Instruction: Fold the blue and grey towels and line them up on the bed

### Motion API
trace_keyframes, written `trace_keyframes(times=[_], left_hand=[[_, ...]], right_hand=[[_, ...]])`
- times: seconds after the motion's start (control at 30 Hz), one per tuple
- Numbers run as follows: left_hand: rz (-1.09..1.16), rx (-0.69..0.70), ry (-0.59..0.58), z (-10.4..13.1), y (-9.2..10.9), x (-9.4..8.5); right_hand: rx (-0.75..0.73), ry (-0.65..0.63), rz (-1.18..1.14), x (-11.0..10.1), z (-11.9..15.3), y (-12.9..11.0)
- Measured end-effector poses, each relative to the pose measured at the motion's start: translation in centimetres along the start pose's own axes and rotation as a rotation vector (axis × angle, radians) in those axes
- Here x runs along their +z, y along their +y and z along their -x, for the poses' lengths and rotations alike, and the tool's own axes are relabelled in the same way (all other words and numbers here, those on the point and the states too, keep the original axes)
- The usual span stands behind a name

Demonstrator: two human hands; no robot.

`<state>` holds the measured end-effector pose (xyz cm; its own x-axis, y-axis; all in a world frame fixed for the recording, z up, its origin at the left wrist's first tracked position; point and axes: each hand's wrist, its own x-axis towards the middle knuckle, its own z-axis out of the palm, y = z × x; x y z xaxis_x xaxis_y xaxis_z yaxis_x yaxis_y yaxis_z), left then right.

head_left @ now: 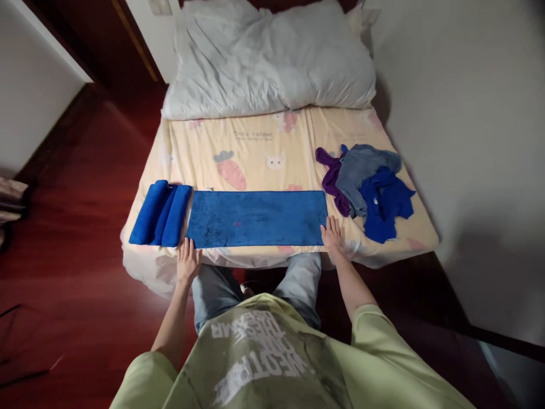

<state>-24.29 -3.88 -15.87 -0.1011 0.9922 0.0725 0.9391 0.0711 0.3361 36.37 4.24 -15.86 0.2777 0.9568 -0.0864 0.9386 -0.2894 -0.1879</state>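
Observation:
A blue towel (259, 218) lies spread flat in a long rectangle near the front edge of the bed. My left hand (188, 258) rests at its near left corner, fingers stretched out. At the right end, my right hand (334, 233) lies flat with fingers extended, touching the towel's near right corner. Left of the towel, close to my left hand, sit rolled blue towels (159, 213) side by side. Beyond my right hand is a loose heap with a crumpled blue cloth (385, 204), a grey cloth (361, 170) and a purple cloth (334, 176).
The bed (255, 165) has a cream sheet printed with carrots and rabbits. A large pale pillow or folded quilt (272, 62) lies across its head. A white wall (468, 142) stands along the right, and dark red floor (76, 227) spreads on the left.

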Motion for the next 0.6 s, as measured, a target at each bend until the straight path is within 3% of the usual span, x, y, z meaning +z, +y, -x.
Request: trace_keyframes(times=[0.07, 0.2, 0.33, 0.4, 0.47, 0.53, 0.6], left_hand=[[0.001, -0.012, 0.002, 0.2, 0.0, -0.4], [0.035, 0.058, 0.048, 0.9, 1.2, -1.1], [0.133, 0.037, 0.071, 5.4, 2.7, 0.2], [0.189, -0.017, 0.013, 8.7, 3.1, 1.4], [0.205, -0.011, -0.077, 11.5, 3.5, 2.5], [0.199, 0.03, -0.135, 13.3, 3.7, 3.1], [0.199, 0.047, -0.152, 13.7, 3.8, 3.2]], right_hand=[[0.043, 0.034, 0.018, -0.3, 0.7, -0.4], [-0.034, 0.199, -0.041, -0.4, 3.5, -2.9], [-0.048, 0.029, -0.157, 0.3, 7.2, -4.1], [0.014, 0.016, -0.245, 0.1, 8.4, -4.5], [0.121, 0.136, -0.425, -0.2, 9.4, -5.6], [0.279, 0.253, -0.772, -0.3, 10.8, -7.9], [0.469, 0.23, -1.238, 0.3, 12.8, -11.4]])
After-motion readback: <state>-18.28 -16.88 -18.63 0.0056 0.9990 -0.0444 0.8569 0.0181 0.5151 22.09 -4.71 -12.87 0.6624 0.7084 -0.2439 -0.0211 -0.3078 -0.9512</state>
